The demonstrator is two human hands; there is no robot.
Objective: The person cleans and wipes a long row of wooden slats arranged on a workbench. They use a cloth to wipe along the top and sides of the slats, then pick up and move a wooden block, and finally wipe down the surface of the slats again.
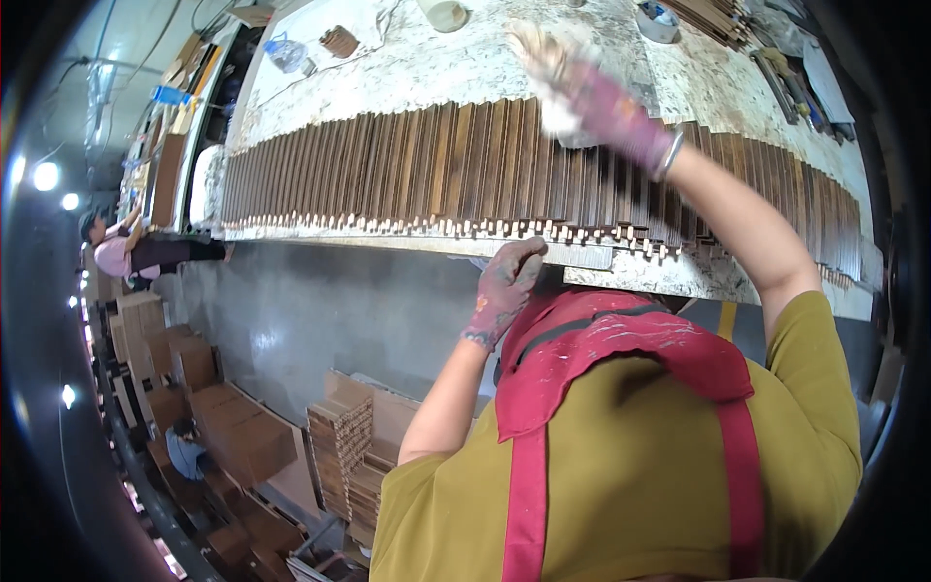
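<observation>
A long row of narrow dark brown wooden strips [417, 165] lies side by side across the worktable, their pale ends toward me. My right hand [592, 92], in a stained purple glove, is raised over the far ends of the strips and smeared by motion. A whitish thing, maybe a cloth [561, 118], shows under its palm; whether the fingers grip it is unclear. My left hand [502, 286], also gloved, is at the table's near edge with curled fingers, beside the left end of a grey flat bar [582, 255]. What it grips is hidden.
On the paint-marked worktable [388, 82] stand a clear plastic bottle [285, 53], a small brown bundle [338, 41], a tub [443, 14] and a bucket [658, 22]. Hand tools [776, 87] lie far right. Cartons [238, 432] and stacked wood [339, 446] stand lower left; two people are at left.
</observation>
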